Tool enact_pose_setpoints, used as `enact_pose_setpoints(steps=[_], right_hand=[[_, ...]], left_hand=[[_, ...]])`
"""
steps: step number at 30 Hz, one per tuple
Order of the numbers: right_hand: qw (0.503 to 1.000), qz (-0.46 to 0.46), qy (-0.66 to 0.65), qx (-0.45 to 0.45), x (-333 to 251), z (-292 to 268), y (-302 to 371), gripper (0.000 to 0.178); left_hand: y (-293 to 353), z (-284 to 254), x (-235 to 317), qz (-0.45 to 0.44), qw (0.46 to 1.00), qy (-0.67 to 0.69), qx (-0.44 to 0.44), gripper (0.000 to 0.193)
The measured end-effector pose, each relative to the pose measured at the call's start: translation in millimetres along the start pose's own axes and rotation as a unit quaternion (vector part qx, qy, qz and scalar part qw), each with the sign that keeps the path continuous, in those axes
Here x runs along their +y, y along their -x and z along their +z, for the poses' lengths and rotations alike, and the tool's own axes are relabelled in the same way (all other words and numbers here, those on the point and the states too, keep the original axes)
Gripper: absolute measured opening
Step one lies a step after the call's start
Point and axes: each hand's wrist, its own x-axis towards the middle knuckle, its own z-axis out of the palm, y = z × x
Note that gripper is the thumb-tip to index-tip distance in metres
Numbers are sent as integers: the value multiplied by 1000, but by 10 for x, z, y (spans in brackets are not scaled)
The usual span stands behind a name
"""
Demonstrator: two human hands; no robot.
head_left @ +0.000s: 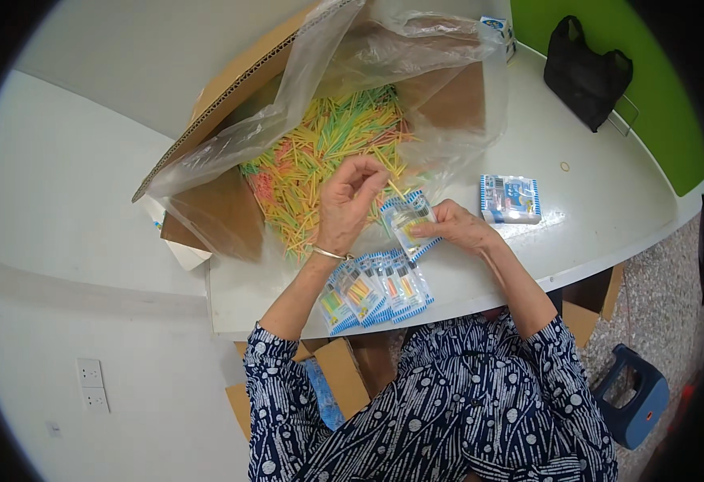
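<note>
My left hand (345, 210) is pinched on a thin yellow stick (396, 189), whose lower end is at the top of a small clear packet with blue-striped edges (406, 229). My right hand (463, 228) grips that packet by its right side, thumb across the front; some yellow shows inside. Behind both hands, a cardboard box (207, 210) lined with clear plastic (304, 96) holds a heap of thin yellow, green and pink sticks (320, 153). On the table just below my hands, a fanned row of similar packets (361, 293) shows coloured sticks inside.
A stack of flat packets (511, 199) lies right of my right hand on the white table (601, 209). Beyond are a rubber band (565, 166) and a black plastic bag (585, 72). Open cardboard (340, 373) sits below the table edge; a blue stool (637, 398) stands at lower right.
</note>
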Motion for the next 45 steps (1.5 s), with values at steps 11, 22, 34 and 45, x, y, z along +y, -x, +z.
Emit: enact_pose_setpoints(steps=[11, 22, 34, 45], right_hand=[[999, -13, -32, -33, -56, 158, 34, 24], [787, -243, 472, 314, -232, -258, 524, 42], [694, -166, 577, 397, 54, -910, 821, 13], [674, -334, 547, 366, -370, -84, 628, 24]], left_hand=[[242, -24, -120, 45, 964, -223, -140, 18], [949, -862, -124, -207, 971, -84, -86, 28], [627, -446, -126, 9, 917, -382, -113, 33], [4, 446, -199, -92, 980, -93, -151, 31]])
